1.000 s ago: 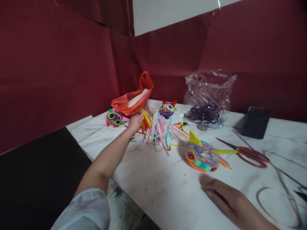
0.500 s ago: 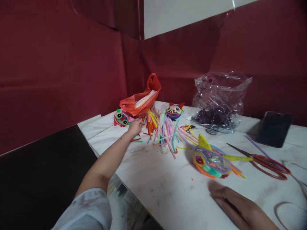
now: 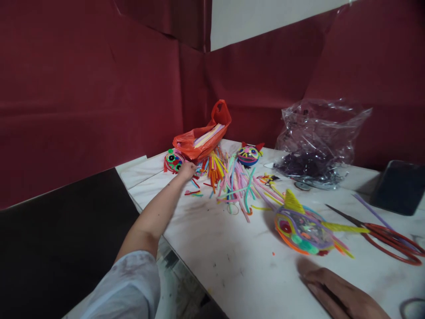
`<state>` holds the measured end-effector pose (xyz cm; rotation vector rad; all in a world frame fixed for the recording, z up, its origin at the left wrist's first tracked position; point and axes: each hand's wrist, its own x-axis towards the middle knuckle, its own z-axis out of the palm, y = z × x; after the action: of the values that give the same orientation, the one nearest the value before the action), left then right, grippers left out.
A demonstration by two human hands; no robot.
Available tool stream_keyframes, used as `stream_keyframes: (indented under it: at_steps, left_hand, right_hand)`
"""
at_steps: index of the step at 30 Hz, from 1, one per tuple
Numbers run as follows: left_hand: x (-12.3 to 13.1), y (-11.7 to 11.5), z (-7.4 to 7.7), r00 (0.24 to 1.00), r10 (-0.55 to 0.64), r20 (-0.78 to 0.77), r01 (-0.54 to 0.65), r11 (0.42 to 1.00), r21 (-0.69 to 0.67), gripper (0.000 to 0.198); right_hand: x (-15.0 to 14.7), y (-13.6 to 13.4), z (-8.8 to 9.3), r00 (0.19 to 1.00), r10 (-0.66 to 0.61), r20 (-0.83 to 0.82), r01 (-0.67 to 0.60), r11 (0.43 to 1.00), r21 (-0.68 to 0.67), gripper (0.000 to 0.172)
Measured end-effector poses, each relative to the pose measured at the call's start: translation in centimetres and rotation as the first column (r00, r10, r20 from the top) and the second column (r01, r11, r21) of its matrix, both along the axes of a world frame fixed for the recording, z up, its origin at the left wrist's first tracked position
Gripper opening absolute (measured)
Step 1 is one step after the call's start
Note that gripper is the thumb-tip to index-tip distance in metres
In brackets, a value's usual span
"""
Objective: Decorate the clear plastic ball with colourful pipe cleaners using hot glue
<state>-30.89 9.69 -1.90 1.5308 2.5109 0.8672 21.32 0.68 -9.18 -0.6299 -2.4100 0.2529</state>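
My left hand (image 3: 188, 169) is stretched far out over the table, fingers curled down among small colourful clippings (image 3: 199, 170). What is in those fingers is hidden. Just left of it sits a ball decorated with pipe cleaners and big green-rimmed eyes (image 3: 174, 161). To its right spreads a heap of loose pipe cleaners (image 3: 237, 179) in many colours. My right hand (image 3: 337, 288) rests on the table near the front, loosely open and holding nothing. Beyond it lies a clear fish-like ball trimmed with pipe cleaners (image 3: 303, 232), with a yellow fin on top; they are apart.
An orange plastic bag (image 3: 202, 144) with pipe cleaners stands at the back. A red-eared decorated ball (image 3: 249, 155) sits beside the heap. Red-handled scissors (image 3: 388, 239), a clear bag with dark contents (image 3: 315, 150) and a phone (image 3: 398, 187) are at right.
The view has turned slightly left, so things sit further right in the picture. My left hand has shifted a little closer to the green-eyed ball. My right hand stays on the table.
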Motion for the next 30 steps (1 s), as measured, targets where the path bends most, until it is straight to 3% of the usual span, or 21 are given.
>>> stream_keyframes:
  at_steps: [6, 12, 16, 18, 23, 27, 30]
  left_hand:
    - [0.5, 1.0, -0.8, 1.0, -0.001, 0.02, 0.002, 0.998, -0.066, 0.036]
    - [1.0, 1.1, -0.2, 0.998, 0.067, -0.011, -0.068, 0.995, -0.07, 0.038]
    - [2.7, 0.8, 0.9, 0.993, 0.078, -0.092, -0.076, 0.997, 0.024, 0.021]
    - [3.9, 0.6, 1.6, 0.988, 0.066, -0.139, -0.05, 0.992, 0.115, 0.023]
    - [7.8, 0.8, 3.3, 0.967, -0.143, -0.21, 0.187, 0.96, 0.209, 0.027]
    - [11.6, 1.2, 3.5, 0.909, -0.374, -0.184, 0.397, 0.911, 0.111, 0.025]
    - [14.8, 1.3, 2.6, 0.853, -0.504, -0.136, 0.509, 0.861, 0.001, 0.024]
  right_hand:
    - [0.1, 0.0, -0.1, 1.0, -0.009, 0.015, 0.009, 1.0, 0.006, 0.028]
    - [-0.5, -0.6, 1.6, 1.0, -0.006, 0.012, 0.006, 1.0, -0.018, 0.023]
    - [-1.0, -1.1, 2.7, 1.0, 0.011, 0.005, -0.01, 0.998, -0.064, 0.015]
    - [-1.1, -1.3, 3.0, 1.0, 0.015, 0.012, -0.014, 0.994, -0.104, 0.011]
    - [-1.2, -1.4, 2.8, 1.0, 0.005, 0.015, -0.003, 0.984, -0.178, 0.01]
    - [-1.0, -1.4, 2.5, 0.999, 0.02, 0.032, -0.012, 0.978, -0.209, 0.01]
    - [-1.0, -1.4, 2.6, 0.999, 0.035, 0.039, -0.026, 0.976, -0.215, 0.009]
